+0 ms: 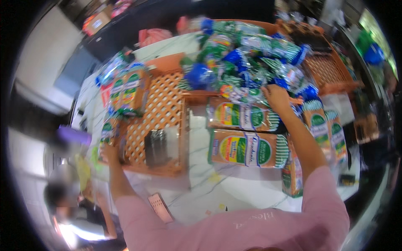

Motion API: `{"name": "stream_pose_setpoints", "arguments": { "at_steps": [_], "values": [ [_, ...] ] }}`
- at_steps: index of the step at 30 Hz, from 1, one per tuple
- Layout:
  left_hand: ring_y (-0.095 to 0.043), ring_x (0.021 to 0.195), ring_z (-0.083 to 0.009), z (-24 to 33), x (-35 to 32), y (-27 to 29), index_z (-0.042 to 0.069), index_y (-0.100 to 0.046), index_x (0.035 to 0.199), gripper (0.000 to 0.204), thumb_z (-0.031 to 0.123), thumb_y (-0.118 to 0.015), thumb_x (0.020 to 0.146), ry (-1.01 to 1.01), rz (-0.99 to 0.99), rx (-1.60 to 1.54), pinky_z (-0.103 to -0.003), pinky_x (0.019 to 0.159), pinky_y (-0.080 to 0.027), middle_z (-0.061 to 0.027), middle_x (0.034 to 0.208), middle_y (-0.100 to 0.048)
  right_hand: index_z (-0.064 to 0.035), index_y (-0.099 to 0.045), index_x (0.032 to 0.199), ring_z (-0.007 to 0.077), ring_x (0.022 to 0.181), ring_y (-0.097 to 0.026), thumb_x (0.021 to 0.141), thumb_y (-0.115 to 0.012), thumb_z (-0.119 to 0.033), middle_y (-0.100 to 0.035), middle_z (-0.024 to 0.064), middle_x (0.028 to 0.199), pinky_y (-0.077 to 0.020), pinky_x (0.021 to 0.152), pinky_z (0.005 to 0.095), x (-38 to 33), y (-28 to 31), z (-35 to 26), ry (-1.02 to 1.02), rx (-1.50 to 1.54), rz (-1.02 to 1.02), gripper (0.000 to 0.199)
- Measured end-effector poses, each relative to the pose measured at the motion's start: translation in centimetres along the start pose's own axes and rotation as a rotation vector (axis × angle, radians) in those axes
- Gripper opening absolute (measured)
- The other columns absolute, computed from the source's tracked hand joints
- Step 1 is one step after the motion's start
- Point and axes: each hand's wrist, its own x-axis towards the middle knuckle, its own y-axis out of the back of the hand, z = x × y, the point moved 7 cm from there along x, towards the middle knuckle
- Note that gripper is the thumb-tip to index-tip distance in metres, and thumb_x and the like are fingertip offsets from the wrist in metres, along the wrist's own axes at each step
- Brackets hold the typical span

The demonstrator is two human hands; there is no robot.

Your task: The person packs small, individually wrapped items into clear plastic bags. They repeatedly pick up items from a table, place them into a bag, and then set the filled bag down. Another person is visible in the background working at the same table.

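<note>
At the crate's left edge, my left hand (109,154) touches the lower end of a bagged bread loaf (108,130); its fingers are blurred. My right hand (276,97) reaches into a heap of clear, green and blue plastic bread bags (247,62), with its fingers closed on one bag's plastic. Just below it, two bagged loaves lie flat on the table, an upper loaf (238,116) and a lower loaf (247,148). An orange lattice crate (161,100) stands between my hands, with a dark bagged item (156,144) inside. More bagged loaves (127,90) rest on its upper left side.
Several bagged loaves (318,125) stand to the right of my forearm. A second orange crate (328,71) sits at the far right. A pink phone (160,208) lies near the table's front edge. Another person (79,209) is at the lower left, near a purple object (74,135).
</note>
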Motion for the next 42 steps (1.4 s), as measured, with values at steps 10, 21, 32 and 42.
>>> {"name": "stream_pose_setpoints", "arguments": {
  "at_steps": [10,21,32,42],
  "values": [
    [-0.06,0.088,-0.0328,6.9,-4.5,4.8,0.004,-0.065,0.101,0.05,0.048,-0.059,0.077,-0.596,0.621,-0.097,-0.043,0.076,-0.048,-0.0146,0.084,-0.064,-0.0009,-0.063,0.097,0.0305,0.093,-0.059,0.074,-0.071,-0.02,-0.063,0.0159,0.097,-0.0444,0.086,0.0395,-9.1,7.5,0.8,0.049,0.65,0.321,0.031],
    [-0.058,0.08,-0.0335,13.3,-14.0,17.1,0.005,-0.062,0.088,0.03,0.031,-0.055,0.076,-0.749,0.318,-0.322,-0.044,0.072,-0.046,-0.0148,0.079,-0.063,0.002,-0.064,0.088,0.0237,0.079,-0.063,0.081,-0.065,-0.012,-0.065,0.0122,0.085,-0.0495,0.07,0.0334,-25.6,18.0,7.7,-0.277,0.714,0.305,0.016],
    [-0.056,0.072,-0.0343,8.0,-18.1,33.1,0.005,-0.059,0.074,0.013,0.015,-0.051,0.074,-0.862,0.388,-0.498,-0.044,0.069,-0.045,-0.015,0.074,-0.061,0.0004,-0.065,0.092,0.0225,0.076,-0.064,0.082,-0.065,-0.013,-0.065,0.0122,0.085,-0.0498,0.069,0.0328,-27.4,19.2,1.2,-0.156,0.844,0.244,0.016],
    [-0.052,0.087,-0.0234,3.7,-31.2,41.9,0.001,-0.055,0.085,0.017,0.017,-0.059,0.087,-1.404,0.406,-1.327,-0.037,0.079,-0.041,-0.0096,0.093,-0.059,-0.004,-0.03,0.139,0.027,0.117,-0.047,0.069,-0.074,-0.048,-0.045,0.0172,0.13,-0.0386,0.097,0.0373,-22.5,24.0,-9.0,0.309,1.475,0.082,0.093]
  ]
}}
